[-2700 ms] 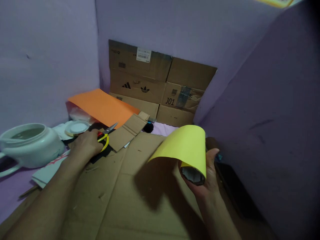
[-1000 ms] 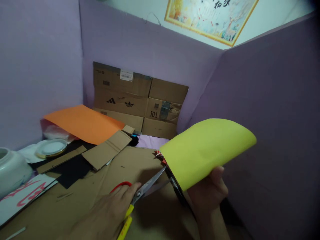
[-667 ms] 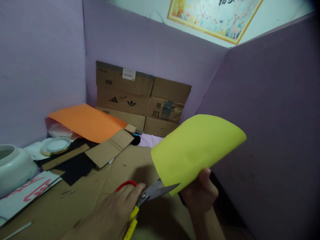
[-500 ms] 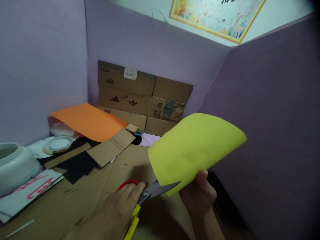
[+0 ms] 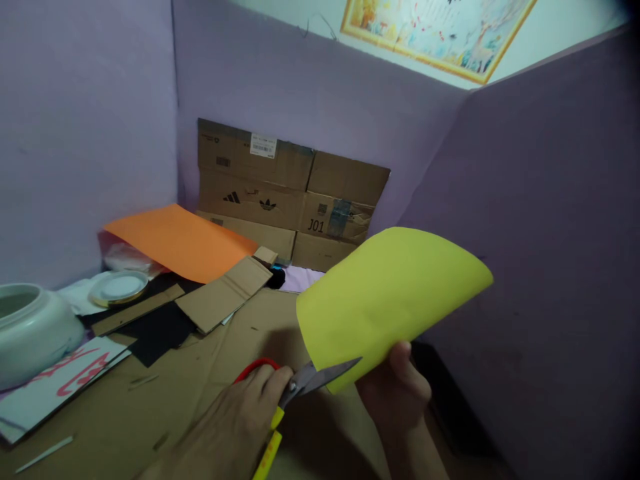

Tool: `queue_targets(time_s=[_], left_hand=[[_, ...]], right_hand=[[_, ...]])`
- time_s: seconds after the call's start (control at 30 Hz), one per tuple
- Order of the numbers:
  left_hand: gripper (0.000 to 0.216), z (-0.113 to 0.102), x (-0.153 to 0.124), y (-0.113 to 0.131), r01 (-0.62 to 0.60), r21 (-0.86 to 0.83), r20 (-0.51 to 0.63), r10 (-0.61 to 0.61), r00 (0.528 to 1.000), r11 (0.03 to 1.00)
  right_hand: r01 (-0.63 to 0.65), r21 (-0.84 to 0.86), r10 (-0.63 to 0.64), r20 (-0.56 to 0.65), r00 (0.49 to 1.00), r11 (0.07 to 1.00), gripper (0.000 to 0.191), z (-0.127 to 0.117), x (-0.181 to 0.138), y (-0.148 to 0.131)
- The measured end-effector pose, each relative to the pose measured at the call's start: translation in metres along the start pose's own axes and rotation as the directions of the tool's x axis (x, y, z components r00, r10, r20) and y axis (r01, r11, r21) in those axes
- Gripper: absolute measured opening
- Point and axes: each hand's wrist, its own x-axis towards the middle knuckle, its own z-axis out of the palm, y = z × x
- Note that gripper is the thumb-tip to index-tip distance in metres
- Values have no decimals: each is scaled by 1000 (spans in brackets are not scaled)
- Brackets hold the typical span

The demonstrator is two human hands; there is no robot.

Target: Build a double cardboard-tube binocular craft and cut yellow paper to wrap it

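Note:
My left hand [image 5: 245,407] is closed around the scissors [image 5: 295,388], which have red and yellow handles. Their grey blades are parted at the lower left edge of a yellow sheet of paper [image 5: 385,300]. One blade lies in front of the sheet; part of the other is hidden behind it. My right hand [image 5: 397,390] grips the sheet from below, thumb on the near side and the other fingers mostly hidden. The paper curves upward, held above the cardboard-covered surface [image 5: 240,347].
An orange sheet [image 5: 185,243], cardboard pieces [image 5: 225,293] and black sheets [image 5: 160,333] lie at the left. Nearby are a white pot [image 5: 35,340], a round lid [image 5: 119,287] and a card with pink writing [image 5: 55,387]. Flattened cardboard [image 5: 280,193] leans against the back wall.
The scissors have shifted very slightly up and right, with the blade tip a little higher against the yellow paper. Both hands keep their holds. The camera view has moved slightly.

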Motion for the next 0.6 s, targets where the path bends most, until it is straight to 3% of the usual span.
queue_targets(time_s=[0.13,0.43,0.6], left_hand=[[48,0,1,1,-4,-18,-13,4,1000,1000],[51,-5,-1,-6,-27,-73,97,34,995,997],[52,8,-3,-14,-82,-108,37,87,996,991]], right_hand=[[0,1,0,-7,1000,1000,45,-1,1,0],[-14,-4,14,-12,1000,1000,47,-3,1,-1],[8,15,-8,-35,999,1000,34,2,1,0]])
